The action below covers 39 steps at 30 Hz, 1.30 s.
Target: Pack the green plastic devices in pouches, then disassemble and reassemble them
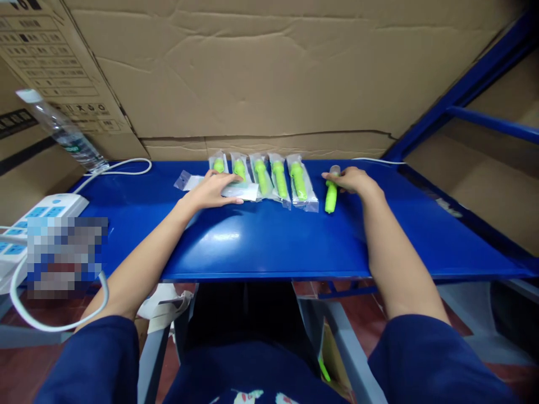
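Note:
My left hand (214,191) lies with thumb and fingers apart on a flat clear plastic bag (248,192) with a white panel. That bag overlaps the lower ends of some of the bagged green pieces. Several bright green stick-shaped pieces, each in a clear bag, lie side by side; the rightmost bagged piece (298,182) is nearest my right hand. My right hand (352,180) is closed around the upper end of an unbagged bright green stick-shaped piece (331,197) with a translucent top. Its fingers are partly hidden behind the palm.
The blue table (269,241) has a cardboard wall (252,73) behind it. On the left are a clear bottle (69,134) with a white cap, a white power strip (50,207) and a looping white cable (126,168). A blue metal frame (455,106) rises at the right.

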### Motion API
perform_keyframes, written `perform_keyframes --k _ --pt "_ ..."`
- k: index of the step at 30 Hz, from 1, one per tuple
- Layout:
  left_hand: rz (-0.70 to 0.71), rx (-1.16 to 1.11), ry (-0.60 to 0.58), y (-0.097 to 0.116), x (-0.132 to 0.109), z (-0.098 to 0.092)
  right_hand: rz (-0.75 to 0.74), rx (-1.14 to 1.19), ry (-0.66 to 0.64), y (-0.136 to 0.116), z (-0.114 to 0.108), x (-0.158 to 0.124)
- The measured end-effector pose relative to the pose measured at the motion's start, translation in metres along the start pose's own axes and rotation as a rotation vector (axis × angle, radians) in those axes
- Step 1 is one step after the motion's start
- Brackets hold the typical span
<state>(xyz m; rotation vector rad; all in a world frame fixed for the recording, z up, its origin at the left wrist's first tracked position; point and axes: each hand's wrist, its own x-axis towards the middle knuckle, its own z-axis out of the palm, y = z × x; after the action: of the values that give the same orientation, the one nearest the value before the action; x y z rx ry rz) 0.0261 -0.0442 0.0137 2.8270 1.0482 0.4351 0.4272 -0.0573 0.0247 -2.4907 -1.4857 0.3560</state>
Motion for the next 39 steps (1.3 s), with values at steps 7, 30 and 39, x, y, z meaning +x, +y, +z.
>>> perform_keyframes --k 7,30,39 --pt "-0.045 -0.011 -0.021 0.001 -0.002 0.003 0.076 0.111 -0.104 0.003 0.001 0.001" --pt "-0.179 0.053 0.114 0.008 -0.001 -0.010 -0.221 1.099 -0.061 -0.052 0.006 -0.040" --pt "-0.143 0.123 0.101 0.012 0.001 -0.009 -0.528 1.382 -0.095 -0.075 0.035 -0.059"
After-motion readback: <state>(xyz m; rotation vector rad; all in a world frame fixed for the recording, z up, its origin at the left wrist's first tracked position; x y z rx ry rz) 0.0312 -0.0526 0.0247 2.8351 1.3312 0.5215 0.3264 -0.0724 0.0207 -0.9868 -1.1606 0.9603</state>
